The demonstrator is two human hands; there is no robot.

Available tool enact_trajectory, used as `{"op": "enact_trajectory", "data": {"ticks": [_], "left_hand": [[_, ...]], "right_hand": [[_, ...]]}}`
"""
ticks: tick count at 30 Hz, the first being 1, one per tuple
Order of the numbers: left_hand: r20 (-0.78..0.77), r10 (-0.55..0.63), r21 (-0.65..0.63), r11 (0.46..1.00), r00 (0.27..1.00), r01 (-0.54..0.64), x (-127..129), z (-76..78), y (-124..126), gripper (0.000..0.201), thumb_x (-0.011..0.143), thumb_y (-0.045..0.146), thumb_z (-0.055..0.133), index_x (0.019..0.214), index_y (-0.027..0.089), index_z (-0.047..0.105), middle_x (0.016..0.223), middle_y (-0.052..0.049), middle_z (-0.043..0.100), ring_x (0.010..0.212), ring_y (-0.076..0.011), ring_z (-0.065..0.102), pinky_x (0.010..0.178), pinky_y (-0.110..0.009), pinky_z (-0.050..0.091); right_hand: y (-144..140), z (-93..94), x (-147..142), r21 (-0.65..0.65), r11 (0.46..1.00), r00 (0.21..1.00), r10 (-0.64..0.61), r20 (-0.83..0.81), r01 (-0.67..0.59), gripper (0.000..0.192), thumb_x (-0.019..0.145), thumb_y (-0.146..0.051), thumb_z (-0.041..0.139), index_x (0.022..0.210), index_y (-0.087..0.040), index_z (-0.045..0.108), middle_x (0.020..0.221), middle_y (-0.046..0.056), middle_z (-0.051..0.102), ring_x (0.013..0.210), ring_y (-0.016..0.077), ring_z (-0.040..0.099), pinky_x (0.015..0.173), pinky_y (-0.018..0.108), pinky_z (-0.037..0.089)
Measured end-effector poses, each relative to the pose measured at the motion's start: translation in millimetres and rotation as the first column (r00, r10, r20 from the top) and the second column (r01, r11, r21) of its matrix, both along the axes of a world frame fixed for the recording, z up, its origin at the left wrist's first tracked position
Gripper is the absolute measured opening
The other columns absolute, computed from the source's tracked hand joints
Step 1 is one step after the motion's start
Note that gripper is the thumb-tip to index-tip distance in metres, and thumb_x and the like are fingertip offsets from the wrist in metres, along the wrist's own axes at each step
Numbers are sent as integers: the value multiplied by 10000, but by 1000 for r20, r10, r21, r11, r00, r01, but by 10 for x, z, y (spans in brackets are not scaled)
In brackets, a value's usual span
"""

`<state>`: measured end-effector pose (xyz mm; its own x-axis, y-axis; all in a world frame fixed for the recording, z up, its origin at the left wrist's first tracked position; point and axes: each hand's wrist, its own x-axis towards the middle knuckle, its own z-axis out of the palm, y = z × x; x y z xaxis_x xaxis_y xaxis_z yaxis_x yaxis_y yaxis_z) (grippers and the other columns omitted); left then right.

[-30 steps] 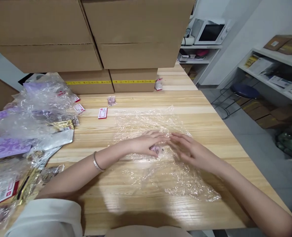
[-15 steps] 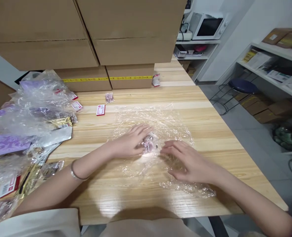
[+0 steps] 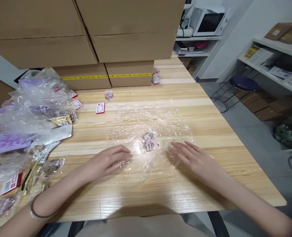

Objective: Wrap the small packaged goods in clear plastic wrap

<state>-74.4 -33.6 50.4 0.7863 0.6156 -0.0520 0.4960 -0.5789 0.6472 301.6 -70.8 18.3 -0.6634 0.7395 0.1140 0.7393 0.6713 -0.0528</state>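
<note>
Fingers of both the left hand point(image 3: 108, 161) and right hand point(image 3: 192, 158) lie spread flat on the clear plastic sheet point(image 3: 158, 115), pinching nothing. Between the fingertips sit 2 small packets point(image 3: 148, 142). Any sideways drag probably slides that slippery film and scatters them.

No print is sharp enough to read: the small red-and-white card point(image 3: 100, 108) at ten o'clock on the light wooden desk point(image 3: 210, 131) shows only blurred marks.

print on the small packet point(image 3: 149, 144) under the plastic wrap point(image 3: 151, 121), perhaps too small to read
</note>
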Motion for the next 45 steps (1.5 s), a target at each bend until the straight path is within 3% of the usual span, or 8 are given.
{"op": "enact_trajectory", "data": {"ticks": [6,13,21,25,27,31,34,45], "left_hand": [[160,450,-223,884,879,-412,-1,-42,137,286,947,445,536,895,225,710,893,-39,727,833,-191,669,761,-301,521],[124,740,-294,663,661,-688,26,-308,326,533,914,601,449,611,188,596,602,-14,585,616,-167,558,636,-283,432],[-201,605,435,759,770,-484,-139,-441,373,472,983,367,387,560,209,523,575,-58,566,684,-232,516,692,-348,393],[-111,712,745,522,693,-416,-53,-421,302,286,960,316,472,877,120,663,914,-183,652,898,-320,588,782,-444,462],[31,618,806,449,786,-385,69,-384,263,296,951,297,516,1145,98,617,1134,-216,624,1100,-352,569,900,-497,472],[-12,120,646,759,993,-84,424,-348,271,659,951,416,550,1505,154,308,1522,-185,410,1443,-314,345,1159,-482,354],[-65,4,410,912,998,23,623,-426,358,889,919,566,552,1580,144,133,1618,-188,263,1501,-327,242,1214,-506,272],[-197,84,217,975,977,-40,-64,-503,572,672,917,164,439,1566,241,287,1605,-27,332,1495,-204,290,1258,-451,184]], "right_hand": [[400,129,227,-184,973,908,-200,-369,139,329,910,-252,489,1219,-239,602,1154,92,704,1037,261,678,876,442,563],[988,-92,82,-700,697,408,-691,-597,155,315,890,-456,524,1120,-240,527,690,-46,545,485,143,542,490,298,463],[1279,-252,137,-274,693,692,-712,-117,666,274,919,-482,526,988,-239,634,736,37,696,691,247,640,629,335,413],[1189,-159,127,2,729,723,-678,-134,684,438,932,-492,504,1146,-136,638,994,169,719,905,345,666,763,445,483],[1072,-62,33,183,794,811,-541,-222,580,512,952,-460,479,1265,-71,590,1186,235,665,1114,385,612,922,522,464],[779,28,-327,92,994,980,-44,-195,63,663,968,-503,469,1512,-135,377,1514,160,470,1428,326,387,1174,528,313],[664,-119,-543,-151,972,969,150,-195,-181,873,939,-599,497,1609,-181,124,1633,111,254,1505,289,251,1231,495,251],[831,-384,29,-258,961,954,22,-300,-103,535,1011,-251,404,1544,-257,358,1566,34,396,1473,224,326,1233,488,278]]}}
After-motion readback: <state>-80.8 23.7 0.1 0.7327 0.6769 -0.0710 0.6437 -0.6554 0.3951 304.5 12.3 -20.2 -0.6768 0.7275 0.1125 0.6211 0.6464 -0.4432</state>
